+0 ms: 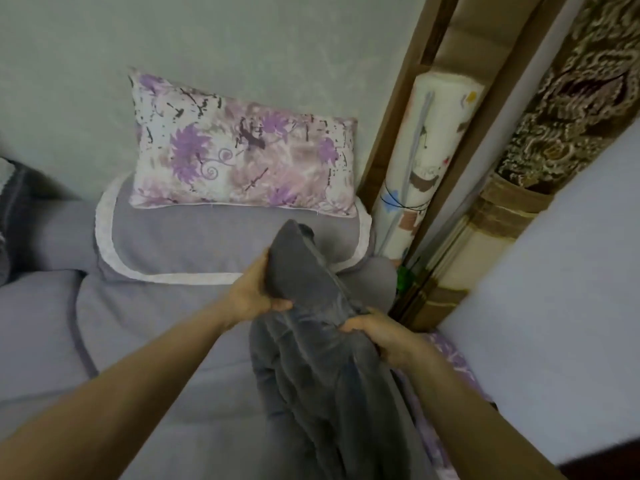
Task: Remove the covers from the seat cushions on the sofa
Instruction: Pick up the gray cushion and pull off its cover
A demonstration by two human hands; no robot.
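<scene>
over the sofa point(145, 341), both hands grip a dark grey cover point(311, 341).
left hand point(251, 296) clamps its upper end at 9 o'clock; right hand point(377, 332) pinches bunched fabric at 3 o'clock; floral pillow point(242, 150) sits at 12 o'clock.

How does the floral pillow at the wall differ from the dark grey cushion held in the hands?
The floral pillow is white with purple flowers; the dark grey cushion is plain. The floral pillow leans against the wall, untouched; the dark grey cushion is gripped by the left hand and the right hand. The pillow's fabric lies smooth; the cushion's is bunched into folds. Both are soft fabric items above the sofa.
</scene>
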